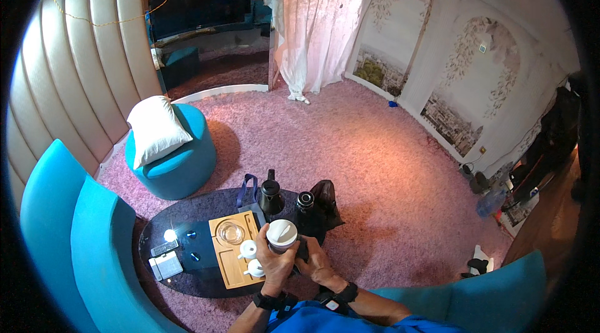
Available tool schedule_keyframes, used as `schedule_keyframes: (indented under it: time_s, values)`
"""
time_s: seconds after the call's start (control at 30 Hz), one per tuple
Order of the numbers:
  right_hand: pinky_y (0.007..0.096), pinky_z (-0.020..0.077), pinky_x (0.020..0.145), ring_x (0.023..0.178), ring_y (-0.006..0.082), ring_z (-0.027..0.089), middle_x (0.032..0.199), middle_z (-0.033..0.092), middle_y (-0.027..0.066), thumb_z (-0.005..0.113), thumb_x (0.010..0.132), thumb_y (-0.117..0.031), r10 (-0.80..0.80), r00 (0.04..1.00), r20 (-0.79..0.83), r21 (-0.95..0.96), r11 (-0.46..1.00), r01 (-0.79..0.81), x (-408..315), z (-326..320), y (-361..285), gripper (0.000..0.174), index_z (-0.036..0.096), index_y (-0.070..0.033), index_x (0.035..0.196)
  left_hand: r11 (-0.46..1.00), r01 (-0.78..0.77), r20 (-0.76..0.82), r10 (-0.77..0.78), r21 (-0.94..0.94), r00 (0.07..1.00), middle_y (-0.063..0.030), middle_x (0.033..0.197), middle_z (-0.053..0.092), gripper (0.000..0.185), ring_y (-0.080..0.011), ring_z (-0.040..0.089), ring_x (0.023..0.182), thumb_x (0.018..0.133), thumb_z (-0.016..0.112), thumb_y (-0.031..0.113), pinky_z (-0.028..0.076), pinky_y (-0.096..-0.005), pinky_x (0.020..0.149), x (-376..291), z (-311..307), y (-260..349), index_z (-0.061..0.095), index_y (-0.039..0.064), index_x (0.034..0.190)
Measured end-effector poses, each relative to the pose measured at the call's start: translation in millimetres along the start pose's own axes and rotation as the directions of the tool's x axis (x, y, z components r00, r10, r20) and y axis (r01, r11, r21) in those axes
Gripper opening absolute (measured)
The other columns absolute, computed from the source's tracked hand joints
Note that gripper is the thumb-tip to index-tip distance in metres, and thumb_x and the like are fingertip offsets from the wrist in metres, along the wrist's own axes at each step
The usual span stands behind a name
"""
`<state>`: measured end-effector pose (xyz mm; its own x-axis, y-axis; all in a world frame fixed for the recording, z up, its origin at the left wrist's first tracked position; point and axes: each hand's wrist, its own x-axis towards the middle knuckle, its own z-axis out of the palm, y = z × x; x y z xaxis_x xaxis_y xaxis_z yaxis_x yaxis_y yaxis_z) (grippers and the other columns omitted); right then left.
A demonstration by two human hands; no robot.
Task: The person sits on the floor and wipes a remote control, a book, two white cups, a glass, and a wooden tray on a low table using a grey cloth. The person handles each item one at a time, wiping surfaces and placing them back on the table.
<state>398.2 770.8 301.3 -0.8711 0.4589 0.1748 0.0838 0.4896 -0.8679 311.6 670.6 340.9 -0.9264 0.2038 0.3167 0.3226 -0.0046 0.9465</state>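
Observation:
My left hand grips a cup with a white lid that has a raised tab on top. My right hand is closed around a dark part at the cup's right side; whether it is a handle or a separate thing, I cannot tell. Just left of the cup lies a bamboo tea tray, with a clear glass ashtray or dish set into it. Two small white lidded cups stand on the tray beside my left hand, which partly hides them.
An oval dark glass table bears a black kettle, a dark flask, a black plastic bag, a remote control and a white box. A turquoise pouf with a white pillow and a curved turquoise sofa stand around it.

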Motion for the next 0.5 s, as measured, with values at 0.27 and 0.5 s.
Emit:
schedule_keyframes:
  time_s: [0.27,0.5]
  values:
    - [0.031,0.0498,0.086,0.099,0.0157,0.06,0.11,0.062,0.0079,0.062,0.082,-0.004,0.367,0.873,0.321,0.612,0.624,-0.487,-8.2,15.5,70.6,0.048,0.053,-0.004,0.128,0.986,0.047,0.181,-0.017,-0.163,0.983,-0.0156,0.11,0.063,0.073,-0.0244,0.065,0.099,0.068,0.085,0.013,0.052,-0.0344,0.085,3.5,-3.6,8.5,0.048,-0.003,0.128]
    - [0.0361,0.0563,0.079,0.093,0.0224,0.065,0.109,0.065,0.0107,0.056,0.083,-0.001,0.432,0.715,0.55,0.685,0.257,-0.682,6.7,-13.5,117.4,0.043,0.056,-0.002,0.126,0.981,0.098,0.301,-0.044,-0.168,0.953,-0.0139,0.107,0.066,0.074,-0.0219,0.066,0.1,0.068,0.086,0.014,0.053,-0.0332,0.088,19.3,4.7,11.1,0.047,-0.002,0.129]
